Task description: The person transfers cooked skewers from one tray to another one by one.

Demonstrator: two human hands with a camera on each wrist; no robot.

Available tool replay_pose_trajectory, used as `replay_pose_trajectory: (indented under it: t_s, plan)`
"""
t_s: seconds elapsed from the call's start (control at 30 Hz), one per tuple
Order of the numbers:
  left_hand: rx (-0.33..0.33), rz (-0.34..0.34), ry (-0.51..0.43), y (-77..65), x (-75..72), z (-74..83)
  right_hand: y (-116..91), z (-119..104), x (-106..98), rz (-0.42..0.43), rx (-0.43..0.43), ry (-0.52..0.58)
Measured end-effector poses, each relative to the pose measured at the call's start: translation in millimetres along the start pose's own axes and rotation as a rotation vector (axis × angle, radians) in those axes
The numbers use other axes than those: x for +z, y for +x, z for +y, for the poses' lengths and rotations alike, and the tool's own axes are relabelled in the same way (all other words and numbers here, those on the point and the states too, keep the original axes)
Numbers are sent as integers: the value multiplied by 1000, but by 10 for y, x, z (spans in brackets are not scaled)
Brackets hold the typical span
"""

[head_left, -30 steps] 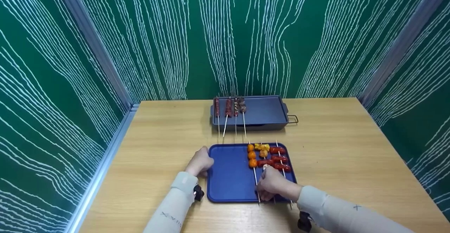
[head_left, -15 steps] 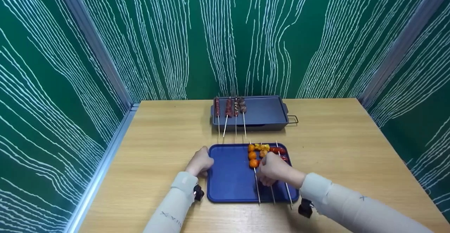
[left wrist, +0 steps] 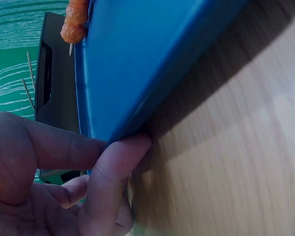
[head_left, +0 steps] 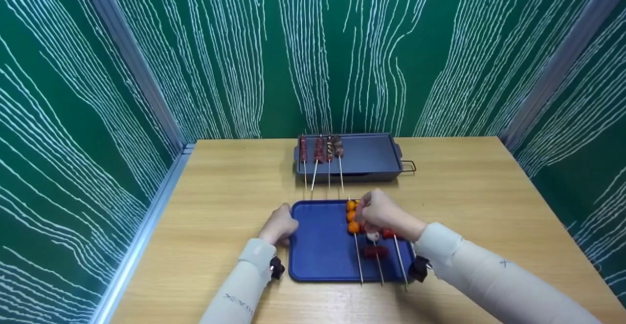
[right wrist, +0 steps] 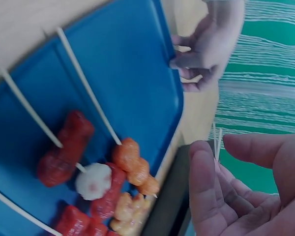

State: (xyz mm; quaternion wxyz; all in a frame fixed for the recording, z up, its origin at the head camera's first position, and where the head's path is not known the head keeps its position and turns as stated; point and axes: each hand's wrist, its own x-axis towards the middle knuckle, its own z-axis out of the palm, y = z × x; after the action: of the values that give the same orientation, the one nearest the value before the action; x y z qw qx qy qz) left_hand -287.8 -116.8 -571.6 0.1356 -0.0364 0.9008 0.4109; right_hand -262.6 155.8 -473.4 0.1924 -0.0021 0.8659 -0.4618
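Note:
My left hand (head_left: 279,224) grips the left rim of a blue tray (head_left: 318,241); in the left wrist view, thumb and forefinger pinch its corner. My right hand (head_left: 384,211) is over the food on the tray's right side, thumb and forefinger apart, nothing between them. Beneath it lies a mixed skewer with a red sausage (right wrist: 64,147), a white ball (right wrist: 93,181), another sausage and yellow pieces (right wrist: 130,211). Orange balls (head_left: 353,227) fill the skewer to its left. On the right lies a skewer of red sausages (right wrist: 73,221), partly covered by the hand in the head view.
Behind the tray stands a dark grill pan (head_left: 367,153) with a wire handle (head_left: 409,166) on its right. Several meat skewers (head_left: 319,149) lie on its left half, sticks jutting over the front edge. Green patterned walls (head_left: 337,70) enclose the wooden table (head_left: 234,177).
My right hand has let go of the middle skewer's stick end and moved away from me over the food, uncovering the near sausage. My left hand stays on the tray.

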Motion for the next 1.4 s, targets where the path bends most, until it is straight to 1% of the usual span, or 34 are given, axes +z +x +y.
replay_pose_trajectory:
  t_s: [0.2,0.33,0.43,0.53,0.67,0.83,0.93,1.03,1.17,1.27,1.4]
  plan:
    - [-27,-6,-5,-1,-8,22,121,-87,-67,67,-25,40]
    - [-39,-9,-11,6,-3,22,204,-125,-102,88,-1,76]
    - [-44,-11,-15,5,-1,24,262,-147,-125,106,13,67]
    - [-42,-14,-16,-1,-3,29,317,-163,-139,124,9,69]
    - [-27,-12,-17,-18,-6,35,387,-171,-138,145,1,116]
    - [-20,-12,-10,-22,-7,30,479,-142,-122,159,-22,167]
    - [-22,-15,-14,-5,-3,19,534,-111,-110,167,-27,171]
    - [-17,-22,-41,45,-3,-19,589,-81,-92,170,-30,167]
    - [34,-24,-43,279,84,-260,656,-45,-62,167,-37,184]
    - [48,-27,-20,435,150,-405,710,-18,-41,169,-29,212]
    - [24,-36,-30,465,156,-410,788,11,-13,180,-24,243]
